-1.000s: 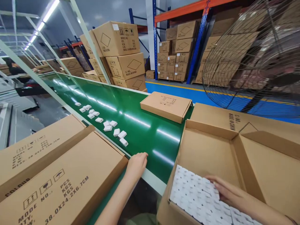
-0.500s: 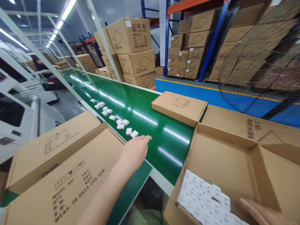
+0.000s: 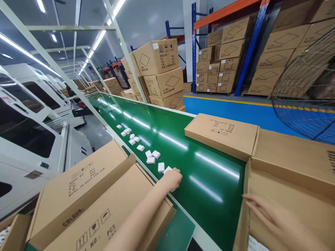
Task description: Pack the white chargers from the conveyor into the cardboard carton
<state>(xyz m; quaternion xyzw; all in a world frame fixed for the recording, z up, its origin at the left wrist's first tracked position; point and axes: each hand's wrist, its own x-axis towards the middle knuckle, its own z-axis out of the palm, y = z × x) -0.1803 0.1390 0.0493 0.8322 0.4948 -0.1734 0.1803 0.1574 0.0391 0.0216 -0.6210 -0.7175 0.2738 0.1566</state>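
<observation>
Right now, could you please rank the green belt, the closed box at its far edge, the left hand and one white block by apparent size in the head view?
Green belt
Closed box
Left hand
White block

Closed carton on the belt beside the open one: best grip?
I'd take the closed carton by its free left end and near long wall, coming across the belt. It lies flat, its right end close against the open carton, leaving little finger room there.

Green belt [image 3: 180, 157] stretches beneath the left hand [image 3: 171, 178], white blocks [image 3: 150, 160] strewn from its fingers off leftward, a flat carton [image 3: 222, 134] lying beyond them, rightward
</observation>
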